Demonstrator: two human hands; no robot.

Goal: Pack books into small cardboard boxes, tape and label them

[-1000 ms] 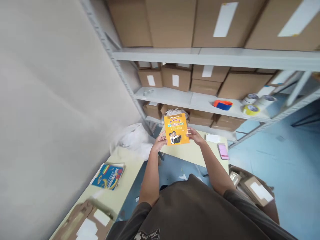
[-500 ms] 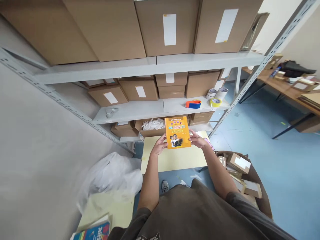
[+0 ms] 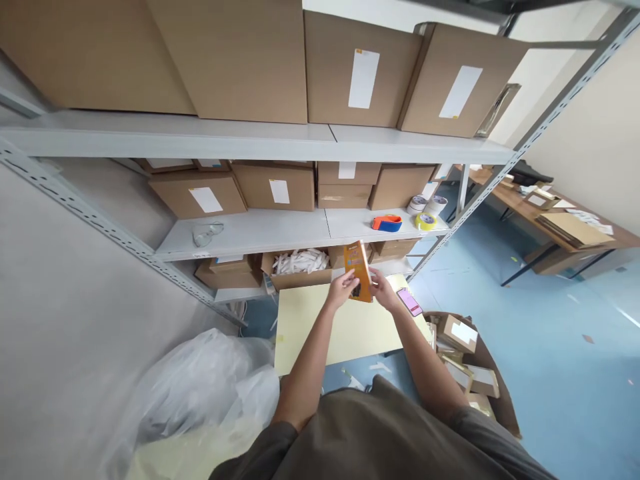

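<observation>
An orange book [image 3: 359,267] is held up above the pale yellow table [image 3: 310,327], turned so its cover looks narrow and its page edge shows on the right. My left hand [image 3: 343,289] grips its left side, fingertips on the cover. At the right edge, my right hand [image 3: 383,291] holds it from the other side. A phone [image 3: 410,302] with a pink screen lies on the table, to the right of my right hand.
Cardboard boxes [image 3: 360,77] fill a grey metal shelf [image 3: 260,230] ahead, with tape rolls [image 3: 425,221], an orange-blue item [image 3: 387,223] and safety glasses [image 3: 207,232]. Plastic sheeting [image 3: 210,380] is at the lower left, and a bin of parcels [image 3: 505,400] at the right.
The book has turned from facing me flat to a steep angle, and my hands are closer together. The view has shifted, so more of the phone shows.
</observation>
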